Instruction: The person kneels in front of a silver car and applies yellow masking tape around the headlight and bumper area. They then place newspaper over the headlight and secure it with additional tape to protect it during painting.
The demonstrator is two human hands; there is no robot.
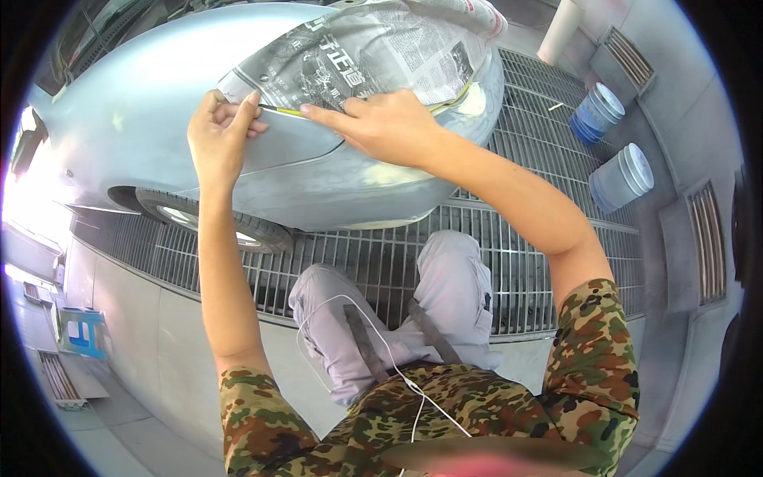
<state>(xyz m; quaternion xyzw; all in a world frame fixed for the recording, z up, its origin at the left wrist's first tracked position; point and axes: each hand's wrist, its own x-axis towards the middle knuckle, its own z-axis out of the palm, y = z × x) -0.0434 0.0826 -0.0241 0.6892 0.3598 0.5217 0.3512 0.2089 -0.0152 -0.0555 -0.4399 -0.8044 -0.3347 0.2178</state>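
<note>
Along the lower edge of the newspaper (421, 60), which lies over the rounded corner of a pale blue-grey car (171, 71), both hands meet a thin yellow tape strip (289, 112). The left hand (222, 131) pinches the strip's left end between thumb and fingers, close to the sheet's corner. The right hand (385, 123) grips nothing visible: its forefinger reaches out to touch the strip just beside the left hand, while the other fingers bend loosely over the paper's margin. The strip spans the short stretch between them, against the painted panel. Below the left forearm sits a wheel (266, 232), partly under the bodywork. Metal floor grating (524, 278) runs beneath the car and the person's grey trousers (457, 286); a white cable (373, 322) loops across the lap. To the right, near the wall, stand two lidded buckets (610, 147), with a blue stool (83, 332) far left.
</note>
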